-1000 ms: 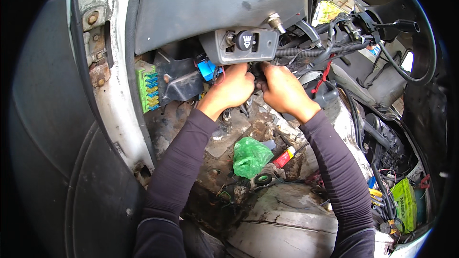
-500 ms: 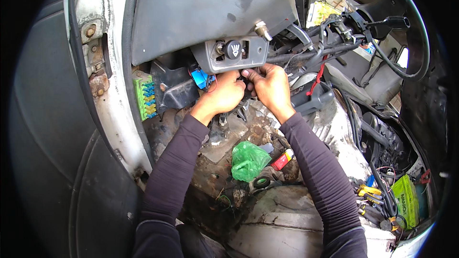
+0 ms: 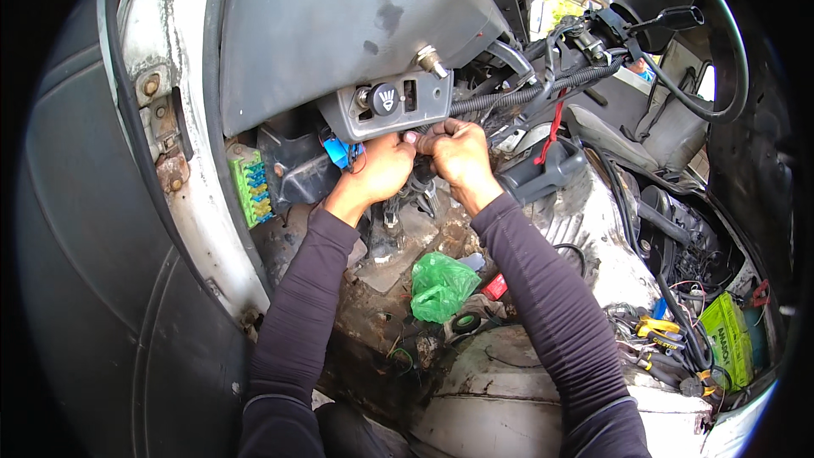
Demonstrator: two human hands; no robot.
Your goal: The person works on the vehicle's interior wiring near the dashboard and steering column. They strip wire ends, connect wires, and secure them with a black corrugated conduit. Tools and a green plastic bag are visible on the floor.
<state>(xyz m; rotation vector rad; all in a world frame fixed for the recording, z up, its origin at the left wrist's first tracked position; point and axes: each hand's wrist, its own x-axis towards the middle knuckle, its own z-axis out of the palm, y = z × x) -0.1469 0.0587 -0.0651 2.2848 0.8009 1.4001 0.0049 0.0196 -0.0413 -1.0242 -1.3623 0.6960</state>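
Observation:
Both hands meet just under a grey switch panel (image 3: 348, 124) that carries a round black knob (image 3: 385, 98). My left hand (image 3: 383, 168) is closed, with its fingertips tucked up behind the panel's lower edge. Beside it my right hand (image 3: 462, 155) is curled, thumb and fingers pinched together near the left thumb. What the fingers hold is hidden by the hands and the panel. A blue relay-like block (image 3: 341, 153) with thin wires sits against my left hand's outer side. Below the hands, dark connectors and brackets (image 3: 392, 214) hang down.
A green fuse block (image 3: 251, 189) is at the left near the door frame (image 3: 199, 229). On the dirty floor lie a green plastic bag (image 3: 443, 287), a red box (image 3: 495, 287) and a tape roll (image 3: 465, 322). Pliers (image 3: 658, 329) lie at right; the steering wheel (image 3: 736, 110) is upper right.
The view has shifted, so the panel and hands sit slightly further left and lower. My right hand has turned a little, its fingers more curled. My left hand stays under the panel.

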